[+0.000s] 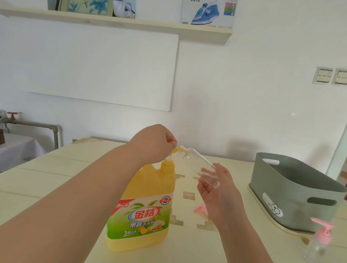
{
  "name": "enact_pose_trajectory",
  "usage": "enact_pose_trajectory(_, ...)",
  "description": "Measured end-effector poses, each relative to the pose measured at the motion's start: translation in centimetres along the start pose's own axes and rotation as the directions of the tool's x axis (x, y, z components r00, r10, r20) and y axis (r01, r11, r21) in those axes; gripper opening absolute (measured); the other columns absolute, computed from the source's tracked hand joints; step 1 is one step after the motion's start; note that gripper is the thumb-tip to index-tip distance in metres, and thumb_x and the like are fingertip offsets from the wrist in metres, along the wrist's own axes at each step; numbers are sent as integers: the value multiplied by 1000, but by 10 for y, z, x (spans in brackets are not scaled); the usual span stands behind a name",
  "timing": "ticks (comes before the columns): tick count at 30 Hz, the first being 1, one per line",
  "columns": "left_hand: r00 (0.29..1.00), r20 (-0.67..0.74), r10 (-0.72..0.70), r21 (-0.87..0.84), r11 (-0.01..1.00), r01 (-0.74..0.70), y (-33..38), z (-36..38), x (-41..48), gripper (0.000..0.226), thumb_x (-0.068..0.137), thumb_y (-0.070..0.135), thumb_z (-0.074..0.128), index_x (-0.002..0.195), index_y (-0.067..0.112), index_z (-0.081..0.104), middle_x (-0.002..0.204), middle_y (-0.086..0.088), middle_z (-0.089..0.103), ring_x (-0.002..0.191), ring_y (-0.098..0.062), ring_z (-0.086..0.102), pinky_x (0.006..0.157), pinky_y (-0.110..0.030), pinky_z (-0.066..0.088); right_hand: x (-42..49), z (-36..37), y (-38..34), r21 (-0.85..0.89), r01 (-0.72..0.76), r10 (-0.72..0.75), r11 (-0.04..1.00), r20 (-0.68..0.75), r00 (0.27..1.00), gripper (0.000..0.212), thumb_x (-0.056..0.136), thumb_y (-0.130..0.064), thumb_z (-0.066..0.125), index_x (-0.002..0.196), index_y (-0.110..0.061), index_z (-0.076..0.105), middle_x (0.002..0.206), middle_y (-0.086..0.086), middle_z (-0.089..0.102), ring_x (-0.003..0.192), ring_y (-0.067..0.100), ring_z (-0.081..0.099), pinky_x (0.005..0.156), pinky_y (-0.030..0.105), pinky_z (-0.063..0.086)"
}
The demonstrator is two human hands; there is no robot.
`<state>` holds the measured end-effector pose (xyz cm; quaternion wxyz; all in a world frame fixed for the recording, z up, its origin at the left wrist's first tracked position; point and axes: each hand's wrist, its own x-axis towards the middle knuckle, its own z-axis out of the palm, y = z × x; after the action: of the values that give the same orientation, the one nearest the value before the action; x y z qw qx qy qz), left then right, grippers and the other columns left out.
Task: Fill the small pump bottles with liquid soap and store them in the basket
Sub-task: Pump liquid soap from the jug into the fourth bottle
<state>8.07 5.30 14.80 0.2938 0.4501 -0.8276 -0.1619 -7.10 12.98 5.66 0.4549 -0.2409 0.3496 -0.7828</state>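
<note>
Bottle (200,166), clear and capless, sits tilted in the right grip (218,191), fingers cupped round its base, mouth up against the yellow pump (179,150). The left grip (155,144) is curled down on that pump, atop the jug (144,203) of yellow soap labelled 金桔 and "3倍". A grey basket (288,187) stands right of the right grip, with a pink-pump bottle (319,244) nearer me. The shelf box (208,8) says SEAWAY.

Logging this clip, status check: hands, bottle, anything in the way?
Left hand grips jug pump. Right hand holds clear bottle tilted, mouth at nozzle. Basket to the right, nothing between.
</note>
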Motion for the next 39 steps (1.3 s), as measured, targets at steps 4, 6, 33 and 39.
enact_pose_trajectory(4, 998, -56, -1, -26, 1000, 0, -5, 8, 0, 17, 91, 19, 50, 77, 28, 48, 79, 2, 41, 70, -15, 35, 54, -24, 29, -2, 0, 4, 26, 5, -4, 1000, -12, 1000, 18, 98, -30, 51, 101, -14, 59, 96, 11, 65, 66, 20, 57, 61, 26, 53)
enact_pose_trajectory(6, 997, -75, -10, -81, 997, 4, -11, 13, -1, 16, 93, 24, 51, 80, 32, 58, 80, 5, 46, 72, -15, 40, 56, -22, 32, -4, -1, 8, 39, 1, 0, 999, -18, 1000, 15, 98, -27, 51, 101, -15, 59, 96, 11, 66, 67, 20, 58, 64, 27, 52)
enact_pose_trajectory(33, 975, -213, 59, -231, 967, -109, -32, 23, -13, 13, 87, 48, 56, 91, 43, 68, 91, 30, 62, 91, 10, 54, 79, -21, 43, -29, 4, 12, 57, 42, -45, 997, 39, 998, 31, 75, -23, 67, 100, -7, 58, 85, 7, 70, 66, 19, 65, 60, 26, 55)
enact_pose_trajectory(39, 923, -310, 230, 68, 973, -220, -41, 34, -13, 20, 91, 46, 50, 96, 40, 69, 91, 28, 59, 96, 1, 48, 74, -25, 38, -29, -3, 23, -71, 89, -88, 994, 23, 996, 33, 72, -29, 66, 97, -9, 55, 91, 9, 65, 70, 18, 64, 65, 27, 53)
